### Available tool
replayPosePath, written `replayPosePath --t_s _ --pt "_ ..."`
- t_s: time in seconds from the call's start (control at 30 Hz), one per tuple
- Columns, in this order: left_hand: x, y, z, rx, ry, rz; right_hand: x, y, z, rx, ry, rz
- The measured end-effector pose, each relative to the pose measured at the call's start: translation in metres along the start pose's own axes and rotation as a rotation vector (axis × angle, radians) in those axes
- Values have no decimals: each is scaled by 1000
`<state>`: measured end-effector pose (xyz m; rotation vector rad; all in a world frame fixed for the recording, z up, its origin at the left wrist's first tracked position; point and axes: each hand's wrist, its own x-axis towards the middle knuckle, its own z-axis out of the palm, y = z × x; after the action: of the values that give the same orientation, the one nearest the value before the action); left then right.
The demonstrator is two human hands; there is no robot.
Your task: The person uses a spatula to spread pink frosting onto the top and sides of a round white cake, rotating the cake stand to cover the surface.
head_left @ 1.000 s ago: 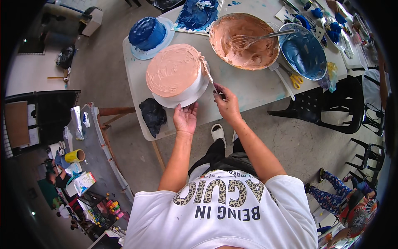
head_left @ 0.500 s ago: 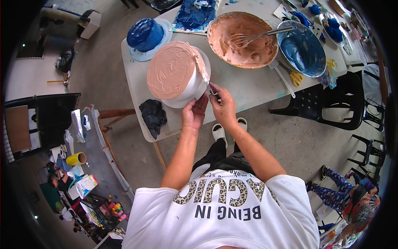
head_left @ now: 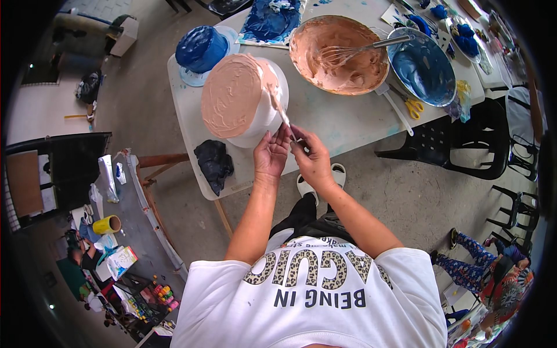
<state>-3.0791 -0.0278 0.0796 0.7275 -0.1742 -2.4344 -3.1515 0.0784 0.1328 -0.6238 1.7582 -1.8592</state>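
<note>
A round cake (head_left: 232, 95) with peach icing over its top stands on a white board near the table's left end. Peach also covers part of its right side, while the near side is white. My right hand (head_left: 311, 156) is closed around the handle of an icing spatula (head_left: 280, 109), whose smeared blade lies against the cake's side. Just left of it, my left hand (head_left: 271, 155) is held palm up below the cake's near edge, fingers stretched toward the spatula. Whether those fingers touch the spatula or the board, I cannot tell.
Behind stands a blue-iced cake (head_left: 201, 49) beside a blue-smeared tray (head_left: 270, 23). To the right are a bowl of peach icing (head_left: 307, 61) with a whisk (head_left: 342, 55), a blue bowl (head_left: 426, 72), a white scraper (head_left: 400, 113) and yellow scissors (head_left: 414, 108). Crumpled black plastic (head_left: 213, 165) lies at front left.
The spatula has moved nearer to me and slightly left along the cake's side. More peach icing shows on that side. The cake and blue cake have shifted slightly left in view.
</note>
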Motion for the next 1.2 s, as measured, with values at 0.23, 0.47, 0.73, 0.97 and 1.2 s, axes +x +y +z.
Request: replayPosePath --t_s 0.23,0.47,0.73,0.97,1.2 --pt "-1 0 5 -24 41 8 32 4 8 193 8 159" --pt "5 -2 -7 -20 -11 -13 28 10 22 141 81 179" --pt "12 -4 -13 -8 -27 -120 16 16 33 102 66 133" --pt "11 -6 -10 110 -179 -84 8 -16 34 142 -23 241" --pt "4 -7 9 105 69 -122 -10 -16 31 145 3 152"
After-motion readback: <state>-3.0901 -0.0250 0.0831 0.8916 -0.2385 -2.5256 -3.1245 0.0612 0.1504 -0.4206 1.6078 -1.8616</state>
